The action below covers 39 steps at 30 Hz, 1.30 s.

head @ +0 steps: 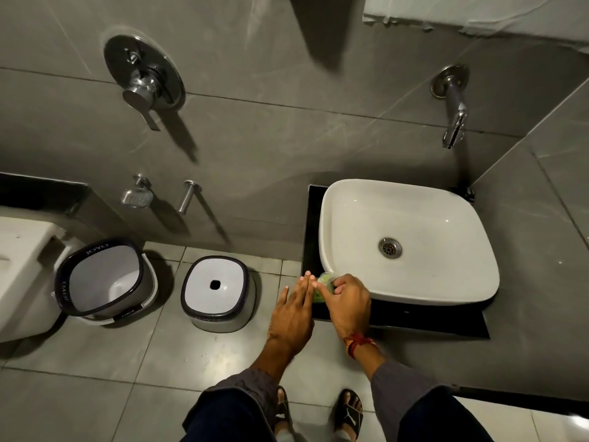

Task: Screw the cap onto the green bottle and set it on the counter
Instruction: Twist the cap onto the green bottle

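A small green bottle (319, 294) with a pale translucent cap (327, 278) stands at the front left corner of the black counter (414, 317), just in front of the white basin. My right hand (347, 303) is wrapped around the bottle from the right, fingers on the cap. My left hand (294, 309) is flat with its fingers stretched out, its fingertips touching the bottle's left side. Most of the bottle is hidden between the two hands.
The white basin (408, 240) fills most of the counter, with a wall tap (454, 122) above it. On the floor to the left stand an upturned stool (218, 293), a bucket (105, 280) and part of a toilet (22, 266).
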{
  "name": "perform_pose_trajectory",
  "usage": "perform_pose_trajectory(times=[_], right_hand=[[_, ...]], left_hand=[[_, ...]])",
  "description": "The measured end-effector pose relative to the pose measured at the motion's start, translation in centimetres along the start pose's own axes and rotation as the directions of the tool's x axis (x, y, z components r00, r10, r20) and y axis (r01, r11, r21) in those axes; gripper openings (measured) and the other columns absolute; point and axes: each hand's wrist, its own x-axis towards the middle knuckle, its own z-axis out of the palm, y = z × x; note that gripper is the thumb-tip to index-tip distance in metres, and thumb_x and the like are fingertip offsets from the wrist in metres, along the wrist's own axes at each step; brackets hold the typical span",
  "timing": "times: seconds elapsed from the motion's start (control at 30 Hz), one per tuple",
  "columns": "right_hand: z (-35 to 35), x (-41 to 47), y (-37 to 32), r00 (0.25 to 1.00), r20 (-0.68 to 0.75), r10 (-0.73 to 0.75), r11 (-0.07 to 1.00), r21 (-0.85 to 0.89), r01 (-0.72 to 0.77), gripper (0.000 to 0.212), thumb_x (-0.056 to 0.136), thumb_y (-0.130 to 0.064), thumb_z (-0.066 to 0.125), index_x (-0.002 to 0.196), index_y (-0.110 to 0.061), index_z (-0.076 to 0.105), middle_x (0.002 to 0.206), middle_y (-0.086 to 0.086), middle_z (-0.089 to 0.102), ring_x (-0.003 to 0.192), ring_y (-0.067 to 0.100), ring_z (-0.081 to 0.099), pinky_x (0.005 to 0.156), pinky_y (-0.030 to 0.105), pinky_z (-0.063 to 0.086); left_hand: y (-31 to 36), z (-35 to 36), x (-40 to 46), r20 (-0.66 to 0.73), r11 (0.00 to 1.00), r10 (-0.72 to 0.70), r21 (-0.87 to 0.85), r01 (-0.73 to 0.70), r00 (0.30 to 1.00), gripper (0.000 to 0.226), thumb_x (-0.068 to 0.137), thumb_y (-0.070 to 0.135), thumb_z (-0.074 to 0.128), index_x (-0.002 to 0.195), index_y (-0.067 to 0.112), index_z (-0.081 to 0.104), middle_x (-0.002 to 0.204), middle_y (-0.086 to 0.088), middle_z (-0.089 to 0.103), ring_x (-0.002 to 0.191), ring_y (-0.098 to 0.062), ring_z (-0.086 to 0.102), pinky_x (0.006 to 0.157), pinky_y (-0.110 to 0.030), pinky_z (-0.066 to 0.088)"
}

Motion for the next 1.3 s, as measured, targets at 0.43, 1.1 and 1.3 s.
perform_pose_trajectory(times=[0.43,1.1,1.3], right_hand=[[-1.4,3.8,-2.5,0.804,0.498,-0.324,0.695,-0.451,0.559,0.036,0.094,-0.042,0.061,0.106,-0.009,0.068,0.103,0.012,0.071,0.097,0.026,0.065,0.079,0.036,0.056],[-0.3,1.4,-1.1,0.933,0.286,-0.217,0.904,-0.303,0.303,0.039,0.095,-0.041,0.06,0.107,-0.004,0.066,0.099,0.014,0.075,0.086,0.028,0.071,0.074,0.034,0.059],[-0.1,0.8,-1.4,0.951,0.222,-0.216,0.903,-0.326,0.281,0.049,0.091,-0.052,0.059,0.107,-0.006,0.066,0.093,0.012,0.074,0.08,0.028,0.071,0.069,0.034,0.061]], left_hand=[[0.3,-0.1,-0.2,-0.001,1.0,-0.019,0.007,0.019,1.0,0.086,0.094,0.008,0.046,0.158,0.012,-0.011,0.168,-0.009,-0.012,0.155,-0.024,-0.007,0.127,-0.046,0.006],[0.6,-0.1,-0.3,-0.022,1.0,-0.025,0.004,0.025,0.999,0.081,0.095,0.004,0.044,0.159,0.009,-0.004,0.168,-0.011,-0.009,0.156,-0.025,-0.003,0.127,-0.046,0.009],[0.5,0.0,-0.3,-0.011,0.999,-0.018,0.027,0.018,1.0,0.084,0.095,0.005,0.045,0.158,0.011,-0.009,0.168,-0.01,-0.012,0.155,-0.024,-0.007,0.126,-0.044,0.003]])
